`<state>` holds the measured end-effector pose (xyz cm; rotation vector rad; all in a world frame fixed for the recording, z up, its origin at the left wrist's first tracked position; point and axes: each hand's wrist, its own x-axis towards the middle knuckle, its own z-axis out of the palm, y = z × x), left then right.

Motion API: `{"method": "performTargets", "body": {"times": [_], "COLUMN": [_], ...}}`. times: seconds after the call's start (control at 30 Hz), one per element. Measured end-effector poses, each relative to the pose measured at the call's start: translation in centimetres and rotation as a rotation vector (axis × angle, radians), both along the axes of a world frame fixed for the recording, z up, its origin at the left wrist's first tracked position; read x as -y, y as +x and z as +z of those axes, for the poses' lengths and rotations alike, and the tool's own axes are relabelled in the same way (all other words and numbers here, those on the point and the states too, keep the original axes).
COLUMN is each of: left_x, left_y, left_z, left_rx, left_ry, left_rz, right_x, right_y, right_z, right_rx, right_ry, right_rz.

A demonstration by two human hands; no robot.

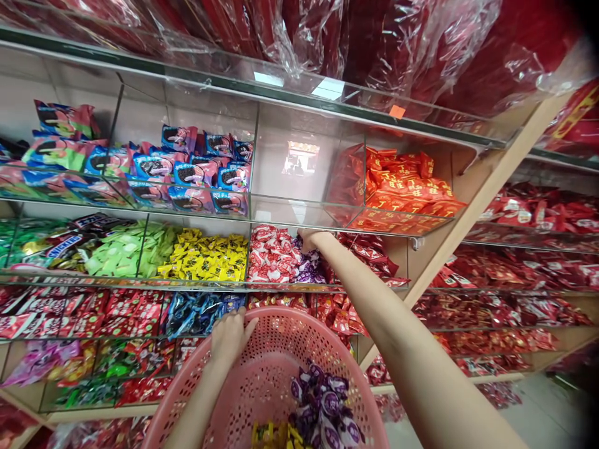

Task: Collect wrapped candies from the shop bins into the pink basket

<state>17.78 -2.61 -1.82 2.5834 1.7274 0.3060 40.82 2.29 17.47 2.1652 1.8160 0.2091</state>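
My left hand (229,337) is closed over the far rim of a pink perforated plastic basket (196,380), its thumb lying along the inside. Purple-and-white wrapped candies (325,402) lie in the basket on the right, beside some yellow-wrapped candies (276,435) at the bottom edge of the view. My right hand (314,239) reaches into a glass-fronted shelf bin of purple-wrapped candies (311,268), its fingers curled down and closed on some at the top of the pile. The fingertips are partly hidden. Red-and-white wrapped candies (271,252) fill the bin just left of it.
A glass shelf edge (299,224) runs just above my right hand. Yellow candies (206,255) and green packets (121,249) fill bins to the left. Orange-red packets (407,184) sit higher right. A slanting wooden post (468,218) separates more red-packed shelves (505,268).
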Motion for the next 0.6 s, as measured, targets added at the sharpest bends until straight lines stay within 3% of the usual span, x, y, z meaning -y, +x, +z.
{"method": "performTargets", "body": {"times": [0.6], "left_x": [-0.2], "left_y": [-0.1], "left_z": [-0.2], "left_rx": [0.015], "left_ry": [0.003], "left_rz": [-0.010], "right_x": [-0.8], "right_y": [0.6], "right_z": [-1.7], "right_rx": [-0.017], "right_ry": [-0.023], "right_rz": [-0.040]}}
